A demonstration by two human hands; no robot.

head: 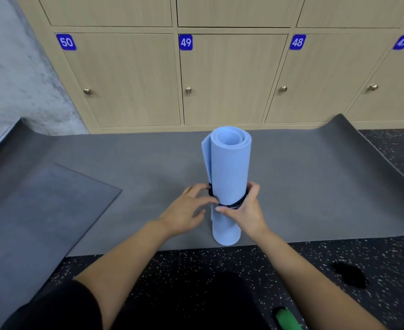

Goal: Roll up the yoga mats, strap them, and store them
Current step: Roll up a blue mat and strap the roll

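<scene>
A light blue yoga mat (229,163), rolled up, stands on end on a grey mat (148,167) spread flat on the floor. A black strap (232,205) runs round the roll's lower half. My right hand (246,210) grips the roll from the right, thumb and fingers on the strap. At the roll's left side my left hand (186,208) has its fingertips on the strap. A second, darker grey mat (41,210) lies flat at the left.
Wooden lockers numbered 50 to 47 (229,79) line the wall behind the mats, all doors closed. A black object (349,275) lies on the speckled floor at the right, and a green object (287,319) pokes in at the bottom edge.
</scene>
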